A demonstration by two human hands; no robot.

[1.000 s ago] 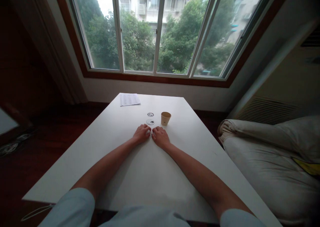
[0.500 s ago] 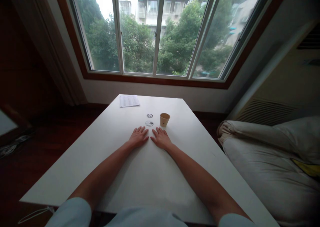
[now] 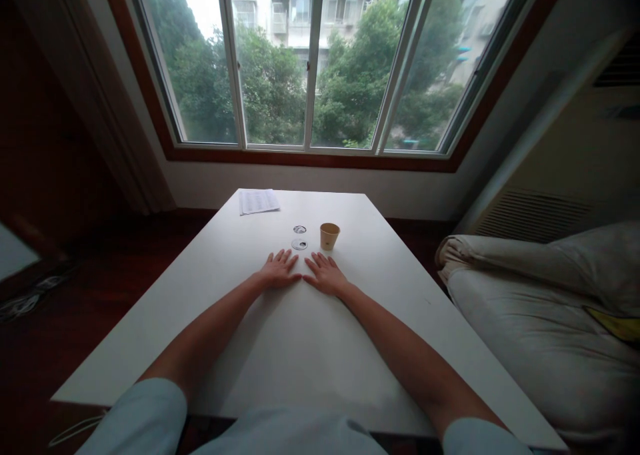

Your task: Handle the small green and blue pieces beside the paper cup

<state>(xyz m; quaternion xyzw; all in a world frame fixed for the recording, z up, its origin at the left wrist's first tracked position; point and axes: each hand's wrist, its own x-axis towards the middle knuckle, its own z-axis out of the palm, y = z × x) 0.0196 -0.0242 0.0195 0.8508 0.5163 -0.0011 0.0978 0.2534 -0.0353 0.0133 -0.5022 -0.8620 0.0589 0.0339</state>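
My left hand [image 3: 279, 270] lies flat on the white table [image 3: 300, 348], palm down with fingers spread, holding nothing. Beside it my right hand [image 3: 325, 273] rests the same way, also without anything in it; the two thumbs nearly meet. Just beyond the right fingertips stands a brown paper cup [image 3: 329, 237], upright. Left of the cup are two small round flat pieces with dark and clear patches, one behind the other: the nearer disc [image 3: 299, 245] sits just past my fingertips, the farther disc [image 3: 300, 229] behind it. What they are made of I cannot make out.
Printed paper sheets [image 3: 259, 201] lie at the table's far left corner. Behind the table is a wide window [image 3: 310, 155] with a brown frame. A pale cushioned seat [image 3: 530, 321] stands along the right side. Cables [image 3: 30, 301] lie on the dark floor at left.
My hands have shifted slightly, the thumbs now closer together and the left fingers more spread. The view has tilted a little. The cup and discs stay where they were on the table.
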